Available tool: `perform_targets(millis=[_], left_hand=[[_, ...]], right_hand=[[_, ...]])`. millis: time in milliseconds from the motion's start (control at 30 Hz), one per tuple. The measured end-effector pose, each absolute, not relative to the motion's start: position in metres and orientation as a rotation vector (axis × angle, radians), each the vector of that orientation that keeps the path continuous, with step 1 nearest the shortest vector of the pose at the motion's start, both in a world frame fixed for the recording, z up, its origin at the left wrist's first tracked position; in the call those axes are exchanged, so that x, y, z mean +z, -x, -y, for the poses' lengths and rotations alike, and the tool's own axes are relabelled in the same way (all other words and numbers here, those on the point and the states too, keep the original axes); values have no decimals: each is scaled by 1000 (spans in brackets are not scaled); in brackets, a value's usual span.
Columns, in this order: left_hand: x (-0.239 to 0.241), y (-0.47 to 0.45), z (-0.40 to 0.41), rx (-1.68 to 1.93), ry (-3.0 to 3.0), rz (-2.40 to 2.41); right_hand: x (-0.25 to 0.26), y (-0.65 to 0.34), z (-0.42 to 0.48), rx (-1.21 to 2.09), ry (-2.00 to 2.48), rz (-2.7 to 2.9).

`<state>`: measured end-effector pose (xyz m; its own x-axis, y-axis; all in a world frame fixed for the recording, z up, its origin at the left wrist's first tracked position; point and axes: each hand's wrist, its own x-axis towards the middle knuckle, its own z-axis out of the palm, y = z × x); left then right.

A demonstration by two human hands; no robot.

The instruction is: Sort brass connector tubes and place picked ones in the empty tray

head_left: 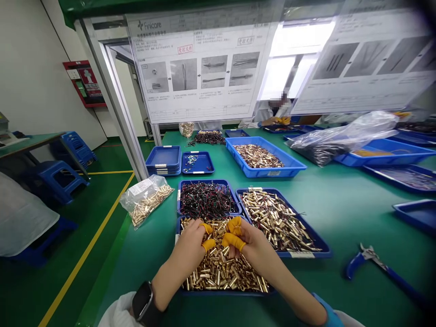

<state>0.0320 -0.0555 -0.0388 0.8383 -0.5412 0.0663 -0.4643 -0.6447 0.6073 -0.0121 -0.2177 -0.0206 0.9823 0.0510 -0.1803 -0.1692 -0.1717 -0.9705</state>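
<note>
My left hand (190,247) and my right hand (250,245) hover close together over a blue tray (177,227) heaped with small brass tubes (221,272). Orange finger cots cover the fingertips of both hands. The fingers of each hand are curled into a pinch and meet in the middle; whatever they pinch is too small to make out. A black watch (143,302) sits on my left wrist. Behind this tray stands a tray of thin dark wired parts (206,200). To its right lies a tray of brass tubes with wires (275,218).
A bag of brass tubes (146,200) lies at the left table edge. Blue-handled pliers (371,259) rest at the right. Farther back are stacked blue trays (163,159), a deep bin of parts (262,156) and a plastic bag (340,136). Another person works behind hanging instruction sheets (200,63).
</note>
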Motion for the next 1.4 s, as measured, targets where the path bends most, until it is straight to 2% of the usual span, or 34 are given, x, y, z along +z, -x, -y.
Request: perform_targets(millis=[267,467,733,833,933,1167,1267,1400], left_hand=[[-40,-30,60,-154,-2394,589],[-32,-25,67,-329,-1699,400],[-32,-23,69,-478,-1436,344],[-32,-21,70,-438,-1446,289],[-33,-20,70,-314,-1561,318],[-38,-22,61,156,-2031,803],[-45,-24,59,171,-2081,868],[-48,-25,62,81,-2025,670]], right_hand=[[-21,10,214,216,1709,-144],[-24,14,214,208,1794,-106],[-16,17,215,239,1900,37],[-13,19,213,254,1984,25],[-14,19,211,135,2187,0],[-23,17,210,53,2392,-34],[-25,16,212,-13,2404,2],[-24,16,215,-155,2318,97]])
